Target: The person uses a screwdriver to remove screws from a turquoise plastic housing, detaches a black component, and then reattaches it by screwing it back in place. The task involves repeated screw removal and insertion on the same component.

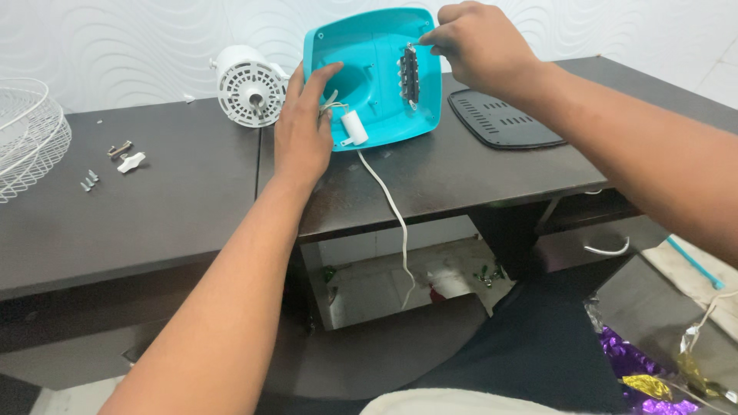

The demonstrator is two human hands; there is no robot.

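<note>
Turquoise fan base (pixel 377 54) lying tilted, open underside up, on dark desk (pixel 177 192). Left hand (pixel 304 131) pressing on base's left rim, fingers reaching into hollow. Right hand (pixel 480 46) pinching at top of switch block (pixel 409 74) inside base. White capacitor (pixel 354 127) resting at base's lower edge; white cord (pixel 392 211) trailing down from base over desk front. White motor housing (pixel 250 84) just left of base, black vented cover (pixel 500 119) just right, wire grille (pixel 27 134) and loose screws (pixel 88 180) far left.

Left grip (pixel 304 127) lies flat, fingers spread; right grip (pixel 478 42) pinches, fingers curled.
</note>
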